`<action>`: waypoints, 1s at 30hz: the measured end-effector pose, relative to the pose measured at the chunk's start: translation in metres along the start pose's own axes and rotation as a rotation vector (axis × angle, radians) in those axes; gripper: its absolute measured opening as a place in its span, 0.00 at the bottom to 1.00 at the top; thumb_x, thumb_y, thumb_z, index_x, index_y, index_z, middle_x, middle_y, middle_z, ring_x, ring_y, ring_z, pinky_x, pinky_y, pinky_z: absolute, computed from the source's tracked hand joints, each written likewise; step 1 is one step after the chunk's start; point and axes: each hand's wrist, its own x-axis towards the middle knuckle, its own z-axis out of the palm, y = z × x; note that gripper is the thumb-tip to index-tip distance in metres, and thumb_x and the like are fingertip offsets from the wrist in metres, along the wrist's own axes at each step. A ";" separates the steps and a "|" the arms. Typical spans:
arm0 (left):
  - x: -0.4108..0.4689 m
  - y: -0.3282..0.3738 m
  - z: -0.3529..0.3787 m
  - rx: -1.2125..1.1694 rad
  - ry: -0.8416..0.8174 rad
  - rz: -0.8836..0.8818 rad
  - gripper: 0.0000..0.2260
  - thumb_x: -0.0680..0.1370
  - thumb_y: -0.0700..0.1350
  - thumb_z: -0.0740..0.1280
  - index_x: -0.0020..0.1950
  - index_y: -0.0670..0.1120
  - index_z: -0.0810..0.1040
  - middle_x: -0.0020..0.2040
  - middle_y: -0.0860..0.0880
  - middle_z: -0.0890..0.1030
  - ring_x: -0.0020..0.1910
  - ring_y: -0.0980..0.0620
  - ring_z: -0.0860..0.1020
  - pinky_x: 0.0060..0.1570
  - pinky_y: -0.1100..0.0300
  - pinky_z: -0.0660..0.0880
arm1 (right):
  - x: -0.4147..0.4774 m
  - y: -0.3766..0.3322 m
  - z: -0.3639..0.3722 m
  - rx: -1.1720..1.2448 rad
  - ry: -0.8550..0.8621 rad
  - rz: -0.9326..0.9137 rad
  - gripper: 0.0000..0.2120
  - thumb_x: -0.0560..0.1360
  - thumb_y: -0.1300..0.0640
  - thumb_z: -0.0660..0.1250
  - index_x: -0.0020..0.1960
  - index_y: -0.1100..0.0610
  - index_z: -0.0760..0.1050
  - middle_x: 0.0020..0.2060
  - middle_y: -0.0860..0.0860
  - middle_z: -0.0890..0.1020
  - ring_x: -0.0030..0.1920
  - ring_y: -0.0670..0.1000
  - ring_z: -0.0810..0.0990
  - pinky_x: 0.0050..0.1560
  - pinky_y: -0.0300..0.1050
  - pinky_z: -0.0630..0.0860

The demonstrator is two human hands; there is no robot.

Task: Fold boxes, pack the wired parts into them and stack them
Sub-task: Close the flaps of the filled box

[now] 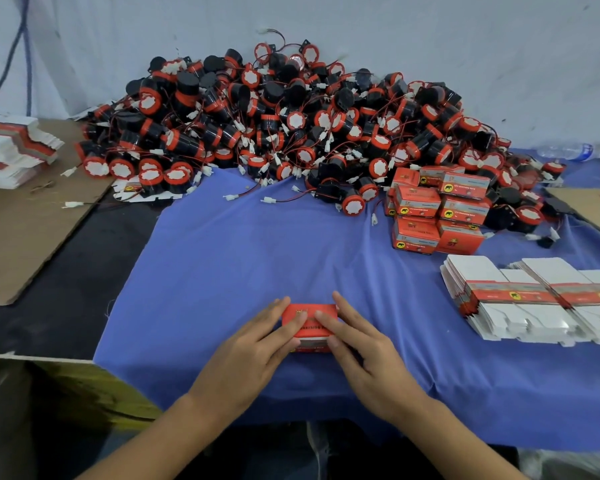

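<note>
A small red box (309, 312) lies on the blue cloth (243, 258) near the front edge. My left hand (253, 344) holds its left side, fingers laid over the top and thumb at the near edge. My right hand (357, 344) holds its right side the same way. A large heap of black and red wired parts (284, 126) fills the back of the table. Several packed red boxes (437, 209) stand stacked at the right of the heap. Flat unfolded boxes (534, 299) lie in rows at the right.
Another pile of flat boxes (14, 150) sits on brown cardboard (18, 230) at the left. A plastic bottle (575, 151) lies at the far right by the wall. Loose white connectors (269, 199) with red wires trail onto the cloth.
</note>
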 end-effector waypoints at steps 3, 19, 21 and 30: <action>0.001 0.005 -0.003 0.188 0.019 0.065 0.19 0.82 0.50 0.58 0.69 0.49 0.79 0.71 0.47 0.76 0.70 0.49 0.74 0.44 0.56 0.84 | -0.001 -0.005 -0.006 -0.435 0.050 -0.119 0.20 0.82 0.53 0.64 0.74 0.49 0.73 0.78 0.50 0.66 0.73 0.50 0.72 0.68 0.47 0.74; 0.018 0.051 0.012 0.023 -0.204 -0.378 0.29 0.82 0.45 0.58 0.80 0.36 0.52 0.77 0.38 0.66 0.65 0.50 0.79 0.56 0.60 0.78 | -0.004 -0.049 0.026 -0.314 0.138 0.376 0.35 0.77 0.64 0.58 0.80 0.62 0.46 0.78 0.58 0.60 0.63 0.46 0.78 0.59 0.26 0.69; 0.019 0.059 0.011 -0.260 -0.025 -0.634 0.30 0.81 0.45 0.65 0.81 0.56 0.57 0.72 0.52 0.74 0.61 0.56 0.81 0.58 0.66 0.75 | -0.003 -0.055 0.027 -0.038 0.340 0.540 0.37 0.74 0.69 0.63 0.80 0.58 0.56 0.66 0.50 0.74 0.54 0.42 0.81 0.54 0.23 0.70; 0.136 0.099 0.036 -0.958 0.161 -0.578 0.29 0.77 0.26 0.61 0.66 0.58 0.74 0.56 0.66 0.83 0.55 0.70 0.79 0.54 0.73 0.74 | 0.054 -0.046 -0.043 0.203 0.824 0.521 0.36 0.71 0.73 0.66 0.75 0.49 0.68 0.68 0.49 0.74 0.68 0.51 0.74 0.67 0.54 0.73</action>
